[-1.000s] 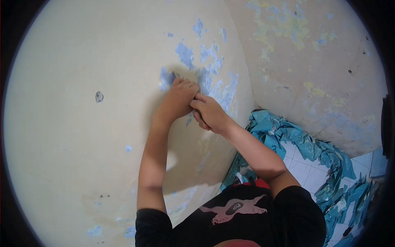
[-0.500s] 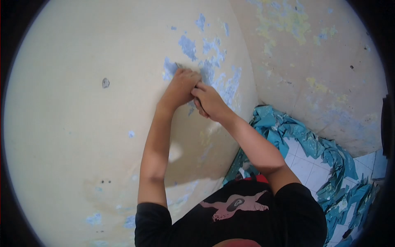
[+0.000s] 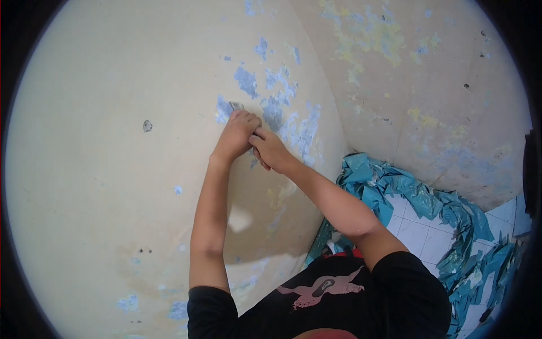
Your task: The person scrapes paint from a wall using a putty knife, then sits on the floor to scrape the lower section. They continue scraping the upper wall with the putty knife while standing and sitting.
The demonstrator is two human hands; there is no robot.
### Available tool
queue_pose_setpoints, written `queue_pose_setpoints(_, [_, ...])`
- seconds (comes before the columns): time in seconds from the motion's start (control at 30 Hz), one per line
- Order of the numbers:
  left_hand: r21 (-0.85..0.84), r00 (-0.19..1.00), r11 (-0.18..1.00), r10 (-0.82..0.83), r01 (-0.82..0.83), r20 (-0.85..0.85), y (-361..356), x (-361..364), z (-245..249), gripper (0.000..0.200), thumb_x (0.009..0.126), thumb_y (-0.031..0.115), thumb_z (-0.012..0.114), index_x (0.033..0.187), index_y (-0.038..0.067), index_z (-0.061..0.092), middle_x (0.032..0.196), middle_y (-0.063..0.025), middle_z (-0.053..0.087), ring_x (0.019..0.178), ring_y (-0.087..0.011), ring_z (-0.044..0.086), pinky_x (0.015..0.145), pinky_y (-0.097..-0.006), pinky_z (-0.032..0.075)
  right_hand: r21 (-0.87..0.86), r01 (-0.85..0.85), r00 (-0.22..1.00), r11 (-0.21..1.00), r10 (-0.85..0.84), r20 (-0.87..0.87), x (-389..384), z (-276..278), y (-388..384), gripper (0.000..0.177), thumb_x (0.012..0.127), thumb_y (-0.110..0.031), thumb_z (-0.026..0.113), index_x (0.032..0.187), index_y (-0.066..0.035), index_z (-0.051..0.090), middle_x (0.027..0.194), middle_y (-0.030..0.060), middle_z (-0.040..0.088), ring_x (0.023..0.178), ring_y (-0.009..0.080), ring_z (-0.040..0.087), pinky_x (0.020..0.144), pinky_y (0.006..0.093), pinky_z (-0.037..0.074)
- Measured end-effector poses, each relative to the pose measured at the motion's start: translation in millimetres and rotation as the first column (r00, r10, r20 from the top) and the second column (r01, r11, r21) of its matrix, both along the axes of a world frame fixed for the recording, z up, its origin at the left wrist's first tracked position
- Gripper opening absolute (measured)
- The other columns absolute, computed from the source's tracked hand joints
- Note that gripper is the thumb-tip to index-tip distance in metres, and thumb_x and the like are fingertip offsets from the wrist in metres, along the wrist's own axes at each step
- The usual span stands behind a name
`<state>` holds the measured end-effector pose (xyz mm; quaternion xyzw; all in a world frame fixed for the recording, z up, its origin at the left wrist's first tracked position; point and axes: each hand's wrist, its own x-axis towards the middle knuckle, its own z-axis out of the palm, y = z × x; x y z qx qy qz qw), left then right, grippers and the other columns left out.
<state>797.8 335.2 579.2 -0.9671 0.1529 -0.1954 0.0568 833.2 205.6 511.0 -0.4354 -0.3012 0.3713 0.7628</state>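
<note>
Both my hands press a small metal scraper (image 3: 235,105) against a cream wall (image 3: 101,169). My left hand (image 3: 236,135) is closed over the tool's upper part, with the blade tip showing just above its knuckles. My right hand (image 3: 269,150) grips the handle right behind it, the two hands touching. The blade sits on a patch of blue paint remnants (image 3: 276,107). Most of the tool is hidden inside my fists.
A second wall (image 3: 429,101) with yellow and blue flecks meets the first at a corner on the right. Torn teal paper strips (image 3: 406,192) lie heaped on the white tiled floor (image 3: 418,237) along that wall. A small chip (image 3: 147,125) marks the cream wall at left.
Both hands, still clasped on the scraper, slid slightly up the wall half a second ago and have now come back down and left; the view has shifted a little.
</note>
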Motion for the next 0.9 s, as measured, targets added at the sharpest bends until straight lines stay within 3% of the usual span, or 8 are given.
queue_pose_setpoints(0.17, [0.127, 0.997, 0.991, 0.028, -0.038, 0.075, -15, -14, -2, 0.031, 0.073, 0.009, 0.060, 0.104, 0.007, 0.062, 0.114, -0.0135, 0.060, 0.119, -0.0302, 0.051, 0.109, -0.0441, 0.032, 0.159, -0.056, 0.998, 0.986, 0.059, -0.016, -7, -34, -30, 0.043, 0.099, -0.017, 0.042, 0.142, -0.008, 0.042, 0.054, -0.0005, 0.043, 0.034, 0.0089, 0.035, 0.033, 0.0240, 0.029])
queue_pose_setpoints(0.33, [0.376, 0.760, 0.675, 0.456, -0.635, 0.463, 4, -11, 14, 0.060, 0.081, 0.009, 0.050, 0.139, -0.003, 0.042, 0.150, -0.0146, 0.035, 0.142, -0.0281, 0.029, 0.117, -0.0445, 0.020, -0.157, -0.020, 0.972, 0.987, -0.018, -0.234, -12, -154, -78, 0.053, 0.098, -0.012, 0.045, 0.149, -0.011, 0.032, 0.054, -0.0003, 0.042, 0.035, 0.0095, 0.034, 0.035, 0.0245, 0.030])
queue_pose_setpoints(0.43, [0.551, 0.860, 0.660, 0.390, -0.511, 0.329, 24, -5, -27, 0.056, 0.082, 0.009, 0.049, 0.135, -0.008, 0.044, 0.149, -0.0137, 0.038, 0.141, -0.0277, 0.030, 0.117, -0.0431, 0.019, -0.240, 0.003, 0.966, 0.971, -0.064, -0.250, -23, -252, -95, 0.057, 0.094, -0.012, 0.050, 0.149, -0.011, 0.033, 0.058, 0.0002, 0.045, 0.038, 0.0102, 0.039, 0.034, 0.0260, 0.032])
queue_pose_setpoints(0.53, [0.586, 0.927, 0.728, 0.353, -0.356, 0.126, 27, -8, -20, 0.055, 0.084, 0.010, 0.047, 0.136, -0.007, 0.044, 0.148, -0.0146, 0.039, 0.141, -0.0272, 0.030, 0.117, -0.0419, 0.019, -0.358, -0.097, 0.972, 0.929, 0.012, -0.233, -30, -255, -153, 0.058, 0.094, -0.010, 0.051, 0.148, -0.011, 0.033, 0.059, 0.0017, 0.048, 0.040, 0.0117, 0.041, 0.036, 0.0269, 0.032])
queue_pose_setpoints(0.67, [0.470, 0.893, 0.762, 0.335, -0.445, 0.301, 17, 3, 3, 0.054, 0.084, 0.013, 0.052, 0.133, -0.006, 0.047, 0.147, -0.0125, 0.041, 0.139, -0.0272, 0.033, 0.115, -0.0442, 0.024, -0.433, -0.079, 0.932, 0.898, -0.088, -0.353, -30, -284, -210, 0.058, 0.093, -0.011, 0.052, 0.148, -0.011, 0.034, 0.057, 0.0014, 0.047, 0.040, 0.0120, 0.042, 0.035, 0.0274, 0.033])
queue_pose_setpoints(0.73, [0.523, 0.820, 0.632, 0.446, -0.572, 0.358, 5, 4, -12, 0.053, 0.088, 0.014, 0.047, 0.136, -0.008, 0.044, 0.148, -0.0137, 0.040, 0.139, -0.0289, 0.032, 0.117, -0.0440, 0.020, -0.522, -0.055, 0.934, 0.851, -0.141, -0.328, -22, -300, -235, 0.060, 0.093, -0.013, 0.053, 0.149, -0.012, 0.032, 0.057, 0.0011, 0.047, 0.040, 0.0115, 0.042, 0.034, 0.0274, 0.033])
queue_pose_setpoints(0.87, [0.649, 0.804, 0.524, 0.542, -0.551, 0.245, -6, 5, -47, 0.055, 0.087, 0.017, 0.050, 0.135, -0.009, 0.045, 0.147, -0.0161, 0.039, 0.139, -0.0301, 0.033, 0.116, -0.0454, 0.020, -0.581, 0.055, 0.927, 0.812, -0.258, -0.273, -5, -316, -270, 0.059, 0.093, -0.017, 0.054, 0.149, -0.013, 0.033, 0.057, 0.0010, 0.046, 0.040, 0.0111, 0.041, 0.036, 0.0272, 0.034])
queue_pose_setpoints(0.9, [0.533, 0.814, 0.636, 0.543, -0.558, 0.204, -7, 8, -41, 0.056, 0.087, 0.019, 0.051, 0.134, -0.010, 0.044, 0.148, -0.0180, 0.038, 0.139, -0.0311, 0.032, 0.116, -0.0456, 0.020, -0.569, 0.082, 0.910, 0.819, -0.294, -0.292, 1, -321, -278, 0.060, 0.095, -0.019, 0.052, 0.149, -0.010, 0.029, 0.056, 0.0010, 0.046, 0.039, 0.0111, 0.041, 0.034, 0.0268, 0.033])
